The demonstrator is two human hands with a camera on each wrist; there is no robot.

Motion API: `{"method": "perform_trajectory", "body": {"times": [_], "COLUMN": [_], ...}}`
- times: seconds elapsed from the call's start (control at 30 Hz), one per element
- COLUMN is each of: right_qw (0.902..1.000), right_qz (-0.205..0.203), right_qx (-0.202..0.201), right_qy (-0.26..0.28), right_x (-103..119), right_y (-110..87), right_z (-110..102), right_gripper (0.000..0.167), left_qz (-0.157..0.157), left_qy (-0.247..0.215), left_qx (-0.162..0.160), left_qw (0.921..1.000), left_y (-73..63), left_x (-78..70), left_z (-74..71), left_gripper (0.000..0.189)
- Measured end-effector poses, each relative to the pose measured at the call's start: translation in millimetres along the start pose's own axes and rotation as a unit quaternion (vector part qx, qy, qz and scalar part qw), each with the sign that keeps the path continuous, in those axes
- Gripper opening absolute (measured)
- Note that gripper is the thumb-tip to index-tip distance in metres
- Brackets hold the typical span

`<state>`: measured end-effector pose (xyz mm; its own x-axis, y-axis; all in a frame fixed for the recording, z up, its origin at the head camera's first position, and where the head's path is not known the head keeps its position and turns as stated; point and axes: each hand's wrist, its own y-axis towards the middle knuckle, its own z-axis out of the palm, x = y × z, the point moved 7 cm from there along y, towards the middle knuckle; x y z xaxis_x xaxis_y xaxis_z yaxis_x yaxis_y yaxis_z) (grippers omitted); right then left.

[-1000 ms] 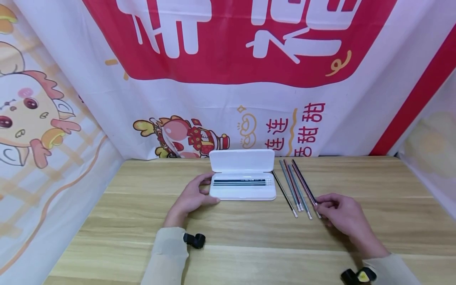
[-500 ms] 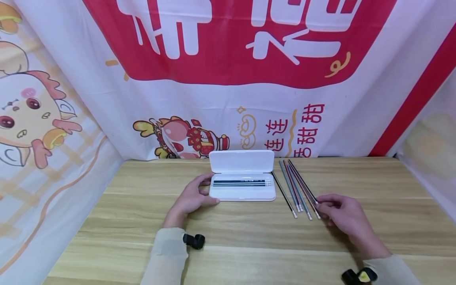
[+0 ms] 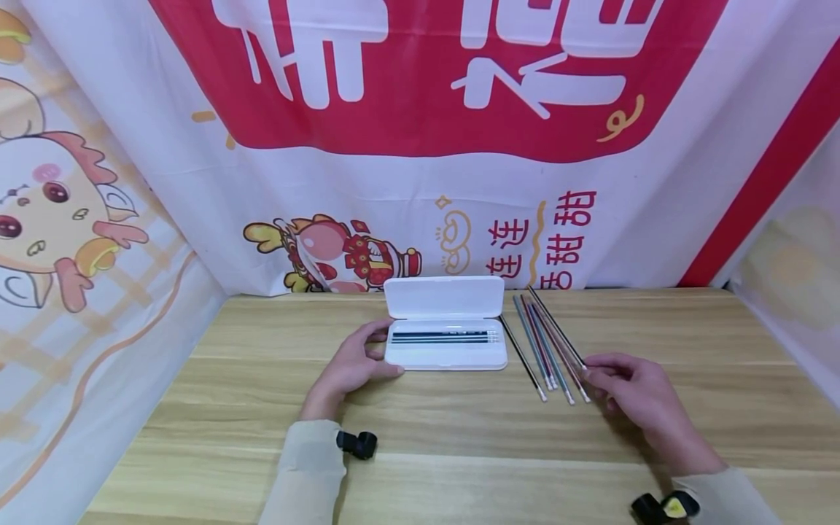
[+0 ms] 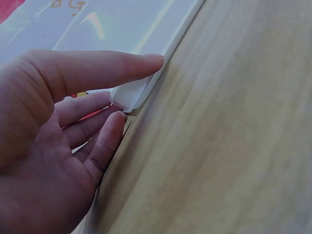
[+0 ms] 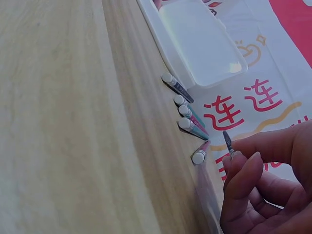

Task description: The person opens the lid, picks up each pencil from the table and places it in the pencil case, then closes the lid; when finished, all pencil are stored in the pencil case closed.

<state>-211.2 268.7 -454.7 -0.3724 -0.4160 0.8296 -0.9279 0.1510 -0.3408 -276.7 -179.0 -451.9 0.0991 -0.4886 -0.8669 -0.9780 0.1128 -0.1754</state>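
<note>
A white pencil case lies with its lid raised at the back. Inside, several dark green pencils lie side by side, eraser ends to the right. My left hand grips the case's left end, thumb on the front edge and fingers at the side. Between thumb and fingertips, my right hand pinches a dark pencil near its eraser end. That pencil slants up and away to the left, above a row of loose pencils; the right wrist view shows its end in my fingertips.
Beside the case's right edge lies a black pencil. Further right are several blue and dark red pencils, white erasers toward me. All rest on a wooden table. A printed cloth hangs behind its far edge.
My right hand has lifted the dark pencil off the rightmost loose pencil, and its far tip has swung left. The left hand and the case stay in place.
</note>
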Motion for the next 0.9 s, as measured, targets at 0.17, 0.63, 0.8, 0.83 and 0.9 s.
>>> {"method": "perform_trajectory", "body": {"times": [0.17, 0.63, 0.8, 0.83, 0.9], "right_qw": [1.0, 0.9962, 0.9944, 0.9944, 0.9941], "right_qz": [-0.003, -0.083, -0.105, -0.105, -0.108], "right_qx": [0.003, 0.003, 0.001, 0.002, 0.005], "right_qy": [0.005, -0.025, -0.016, -0.014, -0.006], "right_x": [2, 16, 22, 23, 25], "right_y": [-1.0, -8.0, -11.4, -12.0, -13.0], "right_z": [-1, -10, -10, -10, -8], "right_gripper": [0.049, 0.048, 0.048, 0.048, 0.049], "left_qz": [0.001, -0.01, -0.008, -0.007, -0.005], "left_qy": [-0.002, -0.014, -0.011, -0.01, -0.006], "left_qx": [0.001, 0.002, 0.003, 0.003, 0.003], "left_qw": [1.0, 0.9998, 0.9999, 0.9999, 1.0], "left_y": [-1.0, -0.6, -0.9, -1.2, -1.6], "left_x": [-0.8, -0.4, -0.4, -0.6, -0.6], "left_z": [0.6, 1.0, 1.2, 1.1, 0.9], "left_gripper": [0.088, 0.088, 0.089, 0.089, 0.089]}}
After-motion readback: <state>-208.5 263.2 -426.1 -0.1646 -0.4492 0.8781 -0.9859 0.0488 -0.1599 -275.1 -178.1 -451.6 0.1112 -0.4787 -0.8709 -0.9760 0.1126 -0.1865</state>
